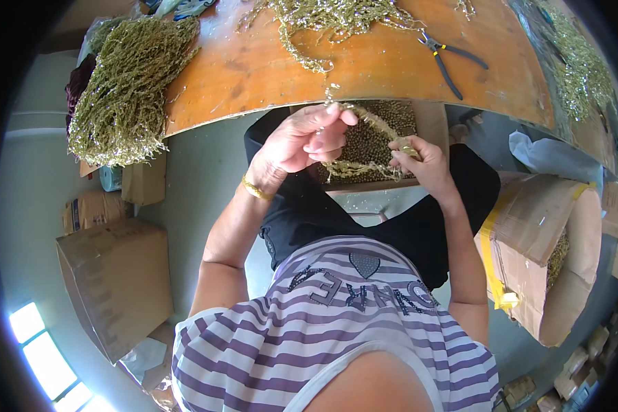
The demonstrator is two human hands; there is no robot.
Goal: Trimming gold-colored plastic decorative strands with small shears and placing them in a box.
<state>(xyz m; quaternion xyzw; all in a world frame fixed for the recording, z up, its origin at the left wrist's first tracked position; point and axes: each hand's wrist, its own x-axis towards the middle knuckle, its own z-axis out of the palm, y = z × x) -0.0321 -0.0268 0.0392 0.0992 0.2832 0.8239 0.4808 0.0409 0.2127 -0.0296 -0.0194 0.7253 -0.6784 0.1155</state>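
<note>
In the head view, a worker in a striped top bends over a glittering gold strand (378,123) stretched in a loose arc between two bare hands, just off the near edge of an orange-brown tabletop (240,77). The left hand (310,139) pinches one part of it narrowly between thumb and forefinger, the other fingers curled; the right hand (420,162) grips it farther along, thumb pressed to fingers. Below them, a cardboard box (434,130) of small gold-brown pieces sits between the knees. A lower length of gold trim spans the box's near side, though from here it is hard to say whether it belongs to the same strand. The step in hand looks like working the strand by fingertip, and the next move seems to call for a steady right hold while the left finds the fine end without tangling it. On the tabletop, a loose heap of similar strands (343,17) lies ahead, a thick bundle (132,82) spills over the left edge, and dark-handled pliers (453,62) rest to the right, handles spread, untouched.
</note>
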